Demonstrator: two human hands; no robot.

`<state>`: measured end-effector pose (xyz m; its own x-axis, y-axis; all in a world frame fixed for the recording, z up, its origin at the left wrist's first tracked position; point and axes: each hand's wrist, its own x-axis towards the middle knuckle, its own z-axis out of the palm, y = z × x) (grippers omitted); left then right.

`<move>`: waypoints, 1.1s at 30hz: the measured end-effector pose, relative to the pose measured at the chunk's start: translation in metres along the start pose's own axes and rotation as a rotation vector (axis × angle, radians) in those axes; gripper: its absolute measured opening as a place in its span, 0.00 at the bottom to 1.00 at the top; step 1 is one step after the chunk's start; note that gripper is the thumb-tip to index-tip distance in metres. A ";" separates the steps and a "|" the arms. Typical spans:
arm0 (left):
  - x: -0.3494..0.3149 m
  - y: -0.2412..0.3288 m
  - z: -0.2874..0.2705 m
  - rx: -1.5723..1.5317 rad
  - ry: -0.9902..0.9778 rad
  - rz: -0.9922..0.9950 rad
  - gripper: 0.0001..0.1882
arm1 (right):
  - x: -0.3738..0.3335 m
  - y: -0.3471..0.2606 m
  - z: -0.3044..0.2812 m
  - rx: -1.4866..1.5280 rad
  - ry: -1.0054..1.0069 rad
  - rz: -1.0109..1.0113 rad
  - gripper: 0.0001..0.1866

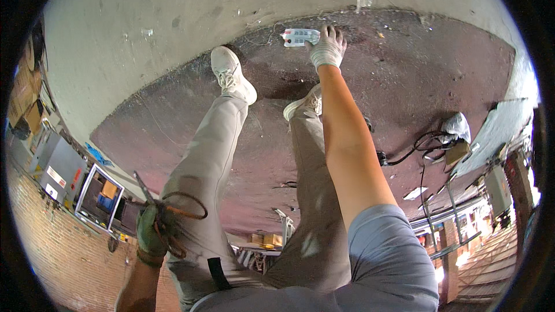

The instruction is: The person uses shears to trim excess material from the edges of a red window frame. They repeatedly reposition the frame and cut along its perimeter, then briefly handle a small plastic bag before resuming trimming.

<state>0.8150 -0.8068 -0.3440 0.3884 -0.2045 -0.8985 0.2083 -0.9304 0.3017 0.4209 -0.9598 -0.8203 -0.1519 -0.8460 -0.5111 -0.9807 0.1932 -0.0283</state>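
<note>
My left hand [150, 232], in a green glove, is low at the left beside my thigh. Its fingers are wrapped round a bundle of brown looped cable [188, 215], from which a thin grey rod [143, 186] sticks up; the rod's kind is unclear. My right hand [328, 47], in a pale glove, reaches far forward to the floor with its fingers apart. At its thumb side lies a flat white and pale-teal packet [299, 37] with dark print. The hand overlaps or meets the packet's right end; whether it touches is hard to tell.
My pale shoes [227, 69] stand on the worn dark-red floor [416, 75], before a grey curved surface [156, 0]. Black cable [407, 153] and a clear plastic bag [457, 127] lie at right near a metal frame [451, 248]. A grey cabinet [60, 164] stands left.
</note>
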 end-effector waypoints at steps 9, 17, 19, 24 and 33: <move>-0.016 -0.030 0.014 -0.057 0.062 -0.037 0.13 | -0.013 0.004 -0.005 0.156 -0.185 0.154 0.19; -0.045 -0.001 0.096 0.016 -0.167 -0.060 0.12 | -0.141 0.028 -0.191 1.542 -0.543 0.459 0.21; -0.067 0.025 0.108 0.065 -0.314 -0.059 0.13 | -0.181 0.035 -0.251 1.603 -0.504 0.384 0.20; -0.150 0.103 0.133 0.348 -0.703 0.370 0.20 | -0.268 0.033 -0.407 1.818 -0.597 0.310 0.20; -0.318 0.171 0.134 0.619 -0.858 0.692 0.18 | -0.388 0.022 -0.618 2.224 -0.740 -0.101 0.18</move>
<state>0.6065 -0.9421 -0.0491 -0.5060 -0.6198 -0.5999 -0.3490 -0.4889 0.7995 0.3828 -0.9344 -0.0912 0.4218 -0.7269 -0.5420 0.6793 0.6493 -0.3421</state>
